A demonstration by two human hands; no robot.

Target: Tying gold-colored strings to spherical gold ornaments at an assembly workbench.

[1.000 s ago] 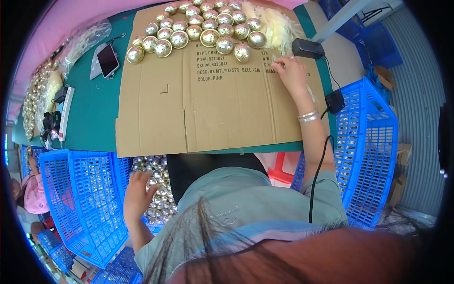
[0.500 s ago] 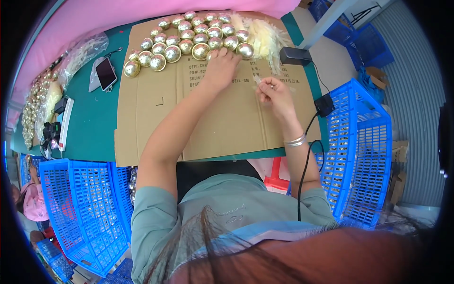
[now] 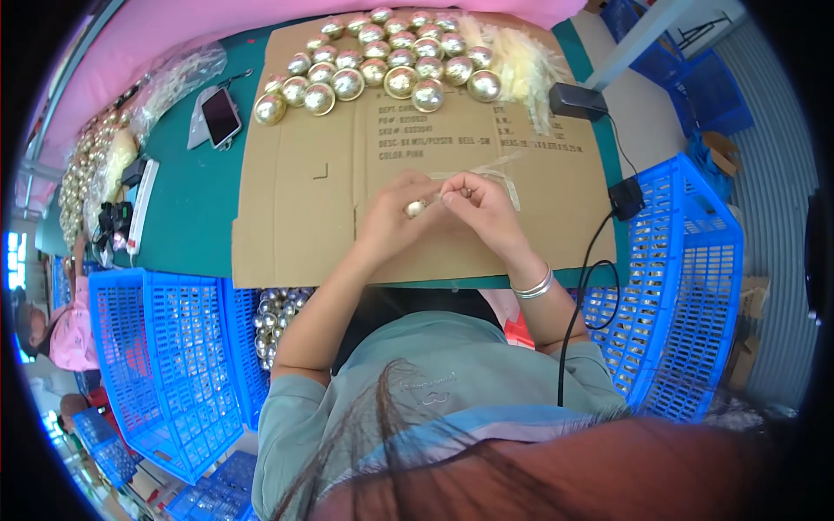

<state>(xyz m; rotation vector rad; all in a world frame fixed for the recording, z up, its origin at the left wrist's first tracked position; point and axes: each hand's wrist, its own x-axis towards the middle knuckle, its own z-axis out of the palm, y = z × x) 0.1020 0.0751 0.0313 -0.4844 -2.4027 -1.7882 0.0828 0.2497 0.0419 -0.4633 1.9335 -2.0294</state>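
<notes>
a workshop: plastic crates (image 3: 169, 369), massed gold bells (image 3: 374, 72).

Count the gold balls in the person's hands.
1 that shows: a gold ball in the left hand, largely covered by it. None is clearly visible in the right hand, though more may be hidden.

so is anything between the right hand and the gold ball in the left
Only the fingers of the left hand, which partly cover the gold ball; I see nothing else between it and the right hand.
</notes>
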